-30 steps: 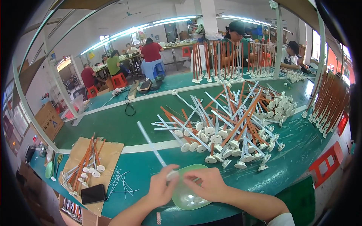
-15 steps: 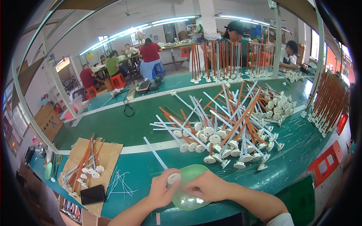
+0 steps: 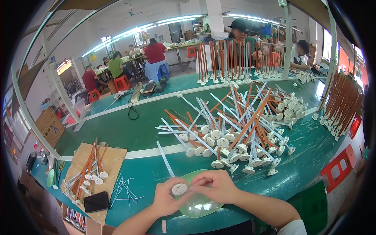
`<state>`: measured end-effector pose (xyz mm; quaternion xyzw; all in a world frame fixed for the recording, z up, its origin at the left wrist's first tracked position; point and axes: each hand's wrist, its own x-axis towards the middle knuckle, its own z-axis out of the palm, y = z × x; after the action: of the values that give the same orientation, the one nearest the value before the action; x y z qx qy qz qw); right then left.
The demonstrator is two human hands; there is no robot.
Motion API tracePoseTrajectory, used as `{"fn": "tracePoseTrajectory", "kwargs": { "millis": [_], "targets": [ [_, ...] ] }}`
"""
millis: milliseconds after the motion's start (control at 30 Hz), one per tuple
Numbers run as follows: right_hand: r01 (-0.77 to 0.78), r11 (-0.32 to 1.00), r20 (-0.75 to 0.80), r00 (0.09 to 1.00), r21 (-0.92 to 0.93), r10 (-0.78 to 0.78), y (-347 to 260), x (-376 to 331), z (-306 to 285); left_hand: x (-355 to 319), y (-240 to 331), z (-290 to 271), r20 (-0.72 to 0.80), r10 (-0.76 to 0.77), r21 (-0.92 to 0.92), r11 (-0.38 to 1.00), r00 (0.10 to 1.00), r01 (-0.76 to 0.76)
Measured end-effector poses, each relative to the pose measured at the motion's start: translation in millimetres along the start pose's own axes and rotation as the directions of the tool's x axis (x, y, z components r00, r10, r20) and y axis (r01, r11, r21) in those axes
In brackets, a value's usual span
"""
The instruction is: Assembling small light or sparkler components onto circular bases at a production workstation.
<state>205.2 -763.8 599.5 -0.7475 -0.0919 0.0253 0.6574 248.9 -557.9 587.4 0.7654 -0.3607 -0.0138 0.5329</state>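
Your left hand (image 3: pixel 166 199) pinches the white round base (image 3: pixel 179 189) of a pale stick (image 3: pixel 165 158) that slants away over the green counter (image 3: pixel 129 125). Your right hand (image 3: pixel 215 186) closes its fingers on the same base, above a clear green dish (image 3: pixel 197 203). A heap of similar sticks (image 3: pixel 235 129) lies beyond.

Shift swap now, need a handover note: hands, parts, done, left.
Left hand grips a white stick with a round white cap. Right hand pinches at the cap, over a pale green balloon on the green table.
Done: small finished batch on cardboard, by a black phone.
Left: big pile of white and orange sticks ahead.
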Motion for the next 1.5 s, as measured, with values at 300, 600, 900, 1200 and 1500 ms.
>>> {"fn": "tracePoseTrajectory", "kwargs": {
  "millis": [300, 600, 900, 1200, 1500],
  "targets": [
    [-0.045, 0.999, -0.11, 0.993, -0.002, 0.045, -7.4, -0.9, -0.6, 0.7, 3.5, 1.7, -0.005, 0.015, -0.044, 0.999, 1.0, -0.015],
    [0.144, 0.975, -0.058, 0.986, -0.168, -0.156, 2.9, -1.9, 4.5, -2.2, 1.6, 2.5, -0.063, -0.068, -0.064, 0.996, 0.996, 0.064],
    [0.215, 0.936, -0.155, 0.952, -0.28, -0.265, 0.7, -6.5, 12.3, -0.8, 2.3, 5.2, -0.256, -0.149, -0.207, 0.974, 0.955, 0.097],
    [0.285, 0.907, -0.191, 0.916, -0.311, -0.353, 3.5, -8.6, 20.0, -1.3, 4.3, 12.0, -0.246, 0.039, 0.018, 0.999, 0.968, -0.035],
    [0.568, 0.518, -0.046, 0.644, -0.64, -0.763, -5.8, -11.9, 14.2, 2.6, 2.7, 10.4, -0.008, 0.194, -0.029, 0.981, 0.981, -0.194]
  ]
}}
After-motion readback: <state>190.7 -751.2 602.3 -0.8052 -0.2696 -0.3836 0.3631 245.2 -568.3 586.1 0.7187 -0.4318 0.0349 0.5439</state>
